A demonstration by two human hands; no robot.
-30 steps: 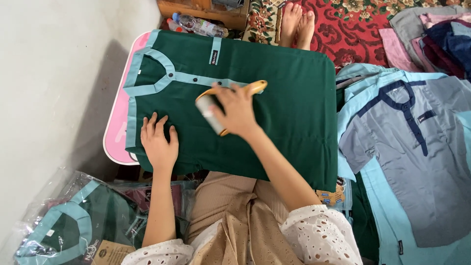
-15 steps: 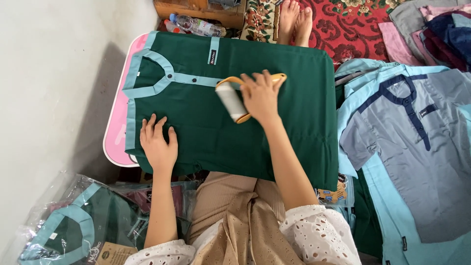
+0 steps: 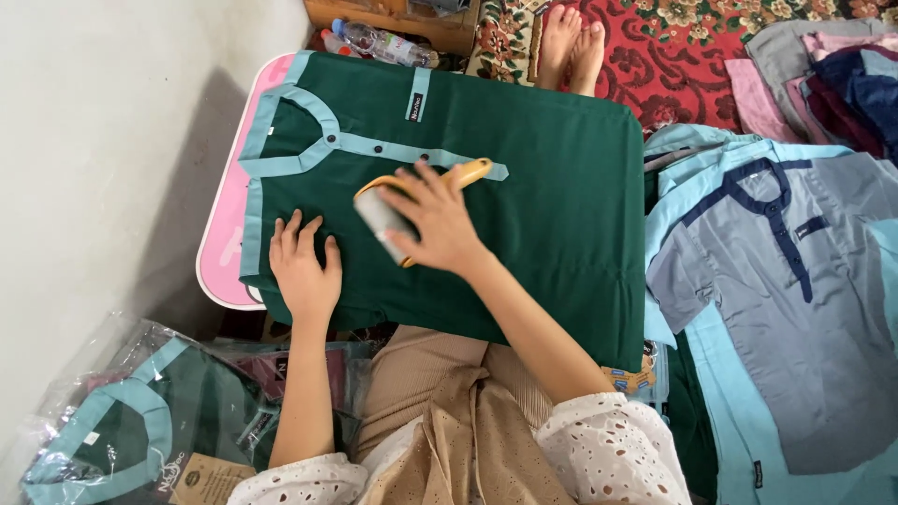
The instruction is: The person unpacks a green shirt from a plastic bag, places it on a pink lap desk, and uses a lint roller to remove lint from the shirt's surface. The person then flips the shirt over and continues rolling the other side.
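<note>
Right hand [image 3: 435, 223] gripping the lint roller [image 3: 398, 210] at the centre of the frame, fingers curled over it and pressing it down onto the green shirt [image 3: 552, 206]. Roller head, pale grey, sticking out to the left of the knuckles, touching the cloth just below the light teal button placket [image 3: 412, 154]; yellow handle [image 3: 468, 172] poking out to the upper right of the fingers. Long axis of the tool running diagonally, from lower left to upper right of the frame, so lying fully under this hand rather than beside it. Left hand [image 3: 304, 271] lying flat at centre left, fingers spread, palm pressing the shirt against the pink counter [image 3: 217, 257], holding nothing. Left hand sitting near the roller head, just to its lower left, not touching it. Right hand therefore being the one on the tool, left hand only pinning the fabric. Shirt spreading across the counter with its collar towards the upper left, more folded shirts [image 3: 786, 281] lying off to the right.
</note>
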